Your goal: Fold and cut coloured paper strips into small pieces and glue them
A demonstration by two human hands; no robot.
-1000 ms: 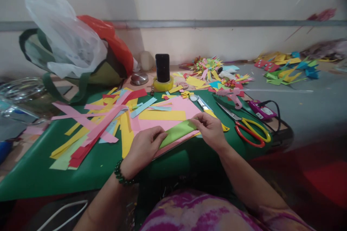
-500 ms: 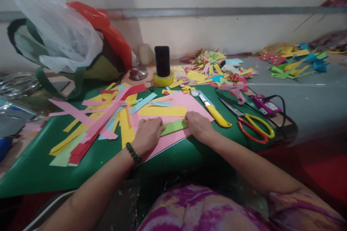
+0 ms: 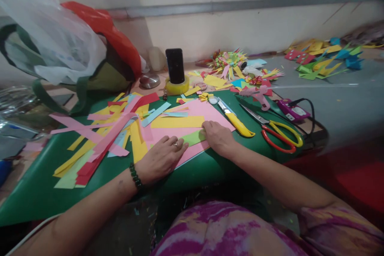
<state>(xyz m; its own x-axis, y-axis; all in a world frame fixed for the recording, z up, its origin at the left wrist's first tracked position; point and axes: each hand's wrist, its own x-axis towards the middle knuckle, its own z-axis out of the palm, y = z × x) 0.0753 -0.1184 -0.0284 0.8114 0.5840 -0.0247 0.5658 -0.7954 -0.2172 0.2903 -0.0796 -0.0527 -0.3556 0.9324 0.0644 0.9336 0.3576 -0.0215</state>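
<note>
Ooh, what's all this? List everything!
Sheet: one, pink, centre
Green strip: one, green, on sheet
Paper strips: many, mixed, left
Mat: one, green, underneath
Scissors: one, red and yellow, right
Utility knife: one, yellow, beside scissors
Glue gun: one, pink, behind scissors
Box: one, purple, right
Roll: one, yellow, back
Phone: one, black, at roll
Disc: one, silver, back
Bags: three; green, white, red; left
Paper pieces: many, mixed, back right
Left hand: one, on green strip
Right hand: one, on green strip
</note>
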